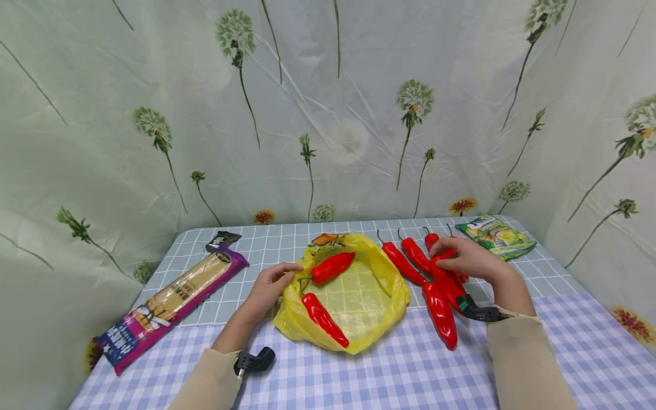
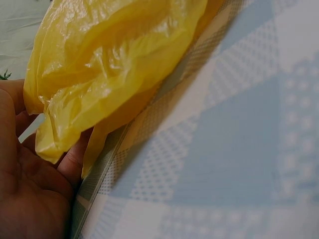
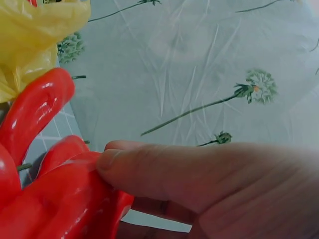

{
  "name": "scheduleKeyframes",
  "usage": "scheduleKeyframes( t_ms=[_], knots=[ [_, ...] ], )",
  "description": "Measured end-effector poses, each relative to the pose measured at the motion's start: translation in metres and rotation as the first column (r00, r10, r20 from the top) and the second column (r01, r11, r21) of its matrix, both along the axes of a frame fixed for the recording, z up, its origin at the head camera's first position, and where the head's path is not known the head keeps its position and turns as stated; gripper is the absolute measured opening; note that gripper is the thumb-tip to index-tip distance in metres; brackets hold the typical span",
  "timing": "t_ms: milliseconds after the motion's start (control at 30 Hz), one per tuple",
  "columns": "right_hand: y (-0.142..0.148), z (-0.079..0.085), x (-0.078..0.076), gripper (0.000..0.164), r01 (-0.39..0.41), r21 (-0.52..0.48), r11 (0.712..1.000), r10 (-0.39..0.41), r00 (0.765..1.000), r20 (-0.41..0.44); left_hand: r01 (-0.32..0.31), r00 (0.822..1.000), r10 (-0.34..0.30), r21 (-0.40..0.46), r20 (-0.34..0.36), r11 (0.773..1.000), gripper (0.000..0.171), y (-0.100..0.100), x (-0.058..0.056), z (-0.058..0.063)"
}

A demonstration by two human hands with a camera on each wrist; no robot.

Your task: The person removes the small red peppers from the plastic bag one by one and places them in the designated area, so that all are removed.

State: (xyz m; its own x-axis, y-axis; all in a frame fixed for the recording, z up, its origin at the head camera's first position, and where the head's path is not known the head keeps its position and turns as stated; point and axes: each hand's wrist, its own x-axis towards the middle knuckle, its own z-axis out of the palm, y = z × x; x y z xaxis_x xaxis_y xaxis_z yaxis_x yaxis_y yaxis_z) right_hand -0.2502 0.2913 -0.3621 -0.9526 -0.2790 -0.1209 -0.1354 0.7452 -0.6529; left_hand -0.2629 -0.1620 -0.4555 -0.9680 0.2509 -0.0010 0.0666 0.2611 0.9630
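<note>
A yellow plastic bag (image 1: 394,285) lies wide open on the table. Inside it are two red peppers, one near the back (image 1: 333,267) and one along the front left (image 1: 324,320). At the bag's left rim my left hand (image 1: 271,286) pinches the plastic; the left wrist view shows the crumpled edge (image 2: 65,129) between thumb and fingers. To the right of the bag lies a pile of several red peppers (image 1: 402,263). Over this pile, my right hand (image 1: 468,259) grips a red pepper (image 3: 75,184), thumb on top and fingers partly hidden behind it.
A long purple and gold noodle packet (image 1: 174,307) lies on the left, with a small black packet (image 1: 223,241) behind it. At the back right is a green and yellow packet (image 1: 497,236). A flowered curtain (image 1: 348,114) hangs behind the checked tablecloth (image 1: 359,378).
</note>
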Motion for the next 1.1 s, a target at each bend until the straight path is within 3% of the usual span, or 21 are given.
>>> scheduleKeyframes(
  t_ms=[533,1100],
  knots=[
    [0.0078,-0.0083,-0.0008,0.023,0.031,0.006,1.000,-0.031,0.989,0.143,0.000,1.000,0.000,0.004,-0.001,1.000,0.029,0.0001,0.0010,0.0011],
    [0.0064,-0.0046,0.0014,0.022,0.000,0.078,0.997,-0.009,0.992,0.122,0.000,1.000,0.000,0.009,0.013,1.000,0.030,-0.0001,0.0008,0.0011]
  ],
)
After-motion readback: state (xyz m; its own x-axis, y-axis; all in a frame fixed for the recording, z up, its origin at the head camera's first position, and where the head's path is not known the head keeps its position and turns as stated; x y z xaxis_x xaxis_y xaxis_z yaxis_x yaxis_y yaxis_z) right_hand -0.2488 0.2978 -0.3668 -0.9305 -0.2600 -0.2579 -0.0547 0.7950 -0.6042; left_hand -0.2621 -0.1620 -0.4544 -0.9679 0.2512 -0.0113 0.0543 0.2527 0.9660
